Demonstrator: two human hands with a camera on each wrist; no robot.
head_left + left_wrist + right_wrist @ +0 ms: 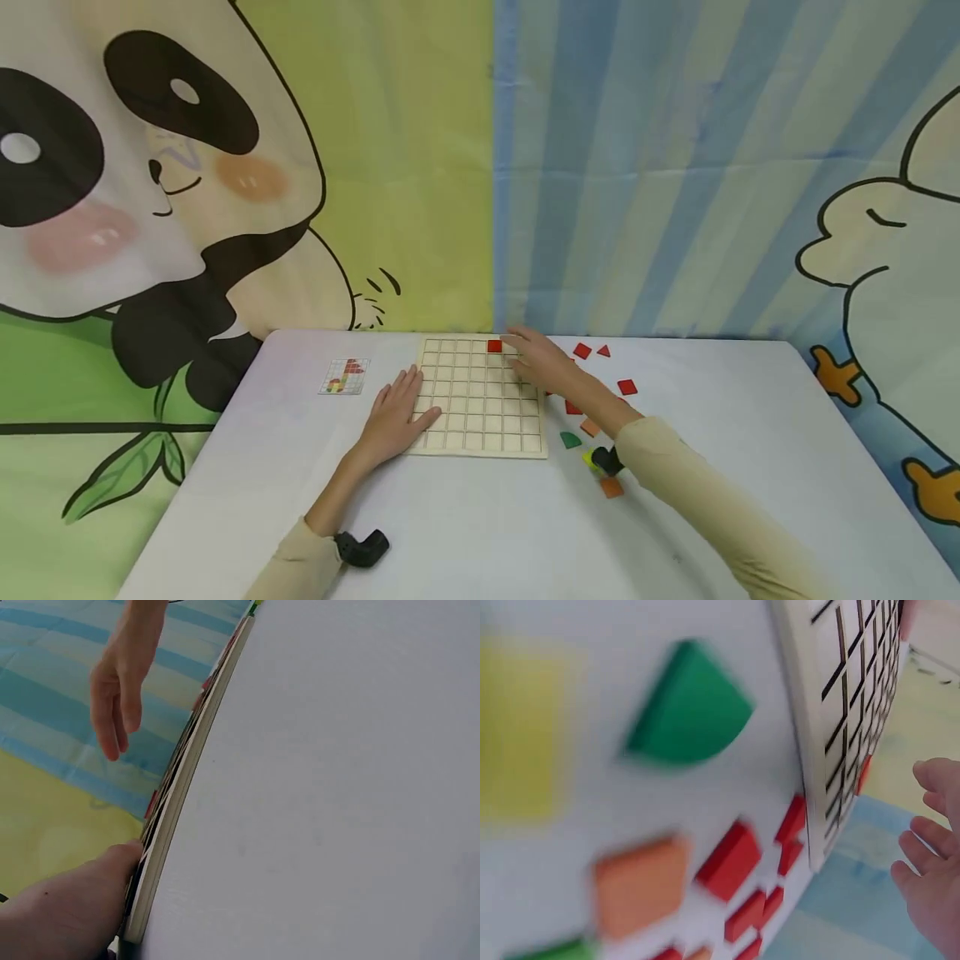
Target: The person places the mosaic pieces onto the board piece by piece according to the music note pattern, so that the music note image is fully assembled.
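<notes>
I log the left hand (396, 415) resting on the left edge of the cream grid board (474, 410), thumb spread from fingers; the right hand (542, 360) hovers, fingers loosely parted, beside the red square tile (495, 346) in the top row.

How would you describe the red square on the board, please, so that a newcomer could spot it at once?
On the white table lies a pale gridded board. In its far row, just left of the right hand, is the red square. Unlike the other red pieces, scattered to the board's right, it lies on the grid.
</notes>
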